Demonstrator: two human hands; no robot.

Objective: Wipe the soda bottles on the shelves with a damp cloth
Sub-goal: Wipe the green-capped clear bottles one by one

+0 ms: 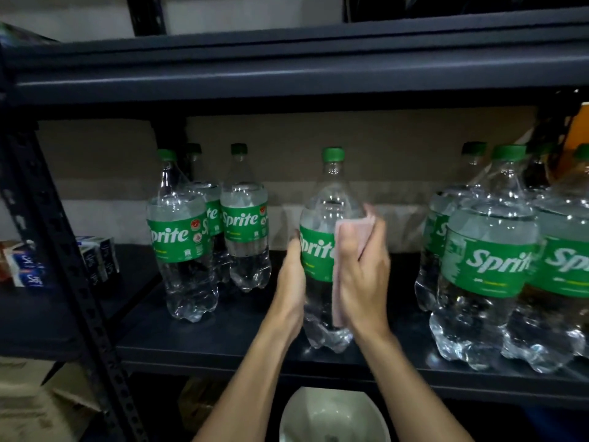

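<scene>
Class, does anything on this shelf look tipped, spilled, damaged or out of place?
Nothing stands out. The clear plastic Sprite bottles with green caps stand upright on the dark metal shelf; no spill shows. The left hand grips the middle bottle while the right hand holds a pink cloth against it.

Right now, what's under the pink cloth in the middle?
Under the pink cloth is the held Sprite bottle: the right hand presses the cloth onto its right side, over the green label. The label's right end and the plastic beneath are covered.
</scene>
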